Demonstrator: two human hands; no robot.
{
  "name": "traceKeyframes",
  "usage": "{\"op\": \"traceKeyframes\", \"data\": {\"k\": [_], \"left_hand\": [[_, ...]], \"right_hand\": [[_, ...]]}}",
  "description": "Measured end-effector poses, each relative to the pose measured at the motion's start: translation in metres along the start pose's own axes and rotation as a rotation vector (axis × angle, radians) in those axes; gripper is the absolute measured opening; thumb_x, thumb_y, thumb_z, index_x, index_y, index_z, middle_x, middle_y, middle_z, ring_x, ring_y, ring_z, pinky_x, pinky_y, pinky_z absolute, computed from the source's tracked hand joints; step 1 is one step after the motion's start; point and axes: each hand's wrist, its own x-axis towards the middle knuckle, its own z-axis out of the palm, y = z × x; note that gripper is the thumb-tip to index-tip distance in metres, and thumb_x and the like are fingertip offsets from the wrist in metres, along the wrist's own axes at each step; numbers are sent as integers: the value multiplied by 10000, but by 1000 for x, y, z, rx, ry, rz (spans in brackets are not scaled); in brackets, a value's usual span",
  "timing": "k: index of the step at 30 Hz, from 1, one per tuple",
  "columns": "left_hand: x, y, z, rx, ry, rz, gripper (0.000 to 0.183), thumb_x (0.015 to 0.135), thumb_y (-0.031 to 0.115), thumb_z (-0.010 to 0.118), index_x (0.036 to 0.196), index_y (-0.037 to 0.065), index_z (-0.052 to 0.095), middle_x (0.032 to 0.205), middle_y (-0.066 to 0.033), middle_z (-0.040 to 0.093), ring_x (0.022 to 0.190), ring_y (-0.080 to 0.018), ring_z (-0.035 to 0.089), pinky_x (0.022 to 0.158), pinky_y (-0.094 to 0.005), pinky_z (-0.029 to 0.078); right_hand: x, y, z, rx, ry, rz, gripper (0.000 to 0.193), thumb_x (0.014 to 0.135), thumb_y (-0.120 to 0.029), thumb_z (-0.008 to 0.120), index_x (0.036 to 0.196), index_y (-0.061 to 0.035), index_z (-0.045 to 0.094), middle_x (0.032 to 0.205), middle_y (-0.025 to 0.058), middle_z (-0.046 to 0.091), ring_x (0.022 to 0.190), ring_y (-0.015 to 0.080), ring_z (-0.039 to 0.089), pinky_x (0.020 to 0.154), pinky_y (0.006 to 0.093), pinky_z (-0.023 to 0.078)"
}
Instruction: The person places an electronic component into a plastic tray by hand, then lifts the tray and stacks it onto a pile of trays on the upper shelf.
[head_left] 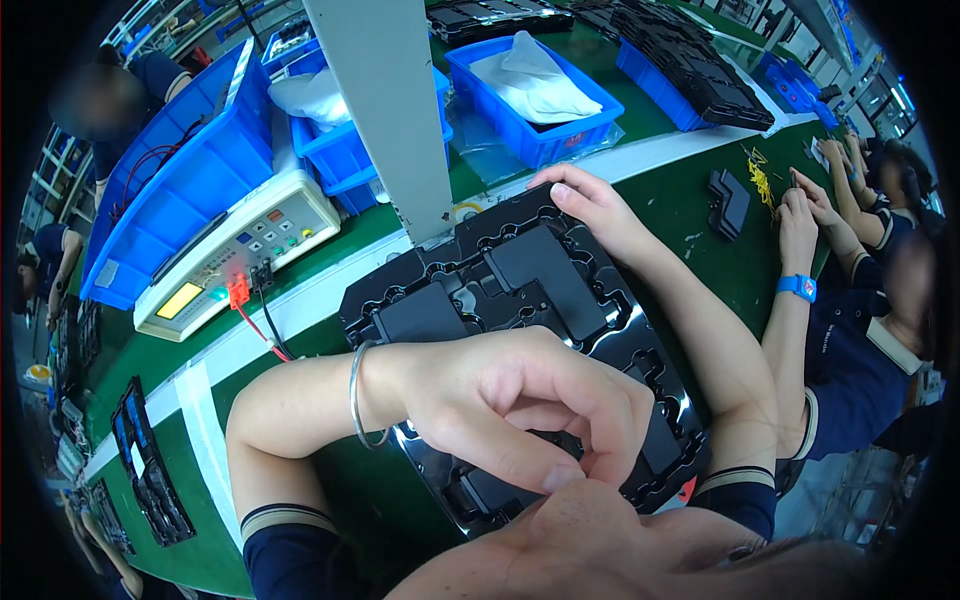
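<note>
Right hand holding black tray; left hand curled above.

A single head-worn fisheye camera looks steeply down, from close above, at the green bench.

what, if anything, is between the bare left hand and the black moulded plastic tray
Nothing visible stands between the left hand and the black moulded plastic tray, though the hand hides what lies directly behind it in this view. The bare right hand holds the tray's far corner.
</note>
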Motion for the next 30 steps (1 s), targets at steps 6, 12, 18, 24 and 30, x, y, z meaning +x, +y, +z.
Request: {"op": "traceKeyframes", "data": {"k": [6,12,18,24,30], "left_hand": [[-1,1,1,-14,18,-20,95,749,61,555,782,-26,577,736,-101,511,695,-206,503,628,-304,404],[-1,1,-1,36,12,-19,89,741,70,570,768,-15,574,733,-90,512,701,-196,504,629,-296,403],[0,1,-1,33,24,23,97,707,65,562,773,-4,576,723,-85,512,682,-188,490,620,-283,393],[0,5,5,-28,164,-41,171,690,109,576,815,-8,586,770,-90,508,712,-173,475,628,-264,388],[0,3,3,22,130,11,224,701,140,598,866,-11,602,790,-100,505,709,-168,469,619,-259,388]], "right_hand": [[1,4,-1,-11,7,14,236,859,-239,473,979,-43,527,855,-1,496,832,75,433,773,229,350],[1,4,-2,1,6,15,239,855,-245,479,979,-46,529,838,-6,484,810,74,421,758,224,344],[2,3,-1,-15,2,-9,243,856,-251,478,981,-49,528,833,-8,479,802,68,413,760,223,343],[1,4,-2,-46,13,-13,247,856,-256,477,983,-51,529,839,-9,482,800,67,415,762,224,345],[0,2,-2,-47,11,-10,246,855,-252,477,986,-50,527,828,-13,483,785,64,419,752,221,351]]}}
